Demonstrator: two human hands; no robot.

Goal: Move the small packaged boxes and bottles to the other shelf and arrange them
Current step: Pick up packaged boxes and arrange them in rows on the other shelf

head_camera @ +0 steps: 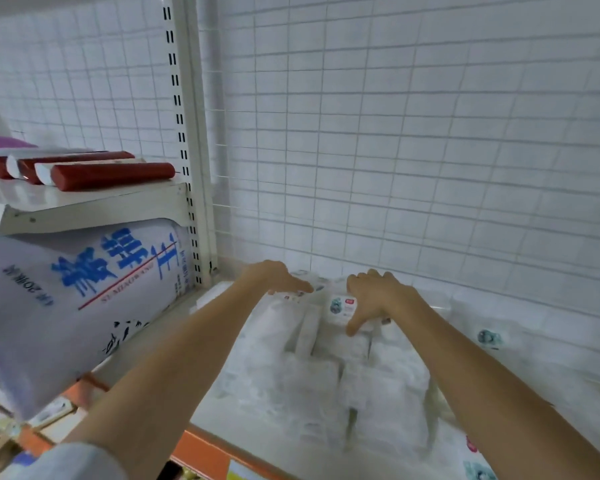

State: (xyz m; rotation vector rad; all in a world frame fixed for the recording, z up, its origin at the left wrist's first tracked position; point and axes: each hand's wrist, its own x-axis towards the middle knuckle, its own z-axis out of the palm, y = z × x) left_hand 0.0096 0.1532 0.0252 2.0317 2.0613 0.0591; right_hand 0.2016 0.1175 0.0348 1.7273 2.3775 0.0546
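Both arms reach straight out over a white shelf (pixel 222 420) with an orange front edge. The shelf is full of small white packaged boxes (pixel 326 386), packed close together in rows (they look blurry and washed out, so it is hard to count them).

The left hand (pixel 278 277) is at the back of the shelf, palm down. Its fingers are held out fairly straight and point to the right, and they lie on top of a white pack (pixel 291 299) in the back row. It is not wrapped around anything.

The right hand (pixel 378 294) is just beside it, also palm down. Its fingers bend over the top of a white box with a red mark (pixel 342 306), and its thumb points down the front of that box. It seems to be gripping the box between thumb and fingers, though the blur makes this hard to be sure of.

The two hands are near each other but not touching.

To the left, past a white post with slots (pixel 187 140), a big white sack with blue letters (pixel 84 299) leans out. Above it, dark red rolls (pixel 111 174) lie side by side on a higher shelf (pixel 84 202). A white wire grid (pixel 413 133) stands behind everything.
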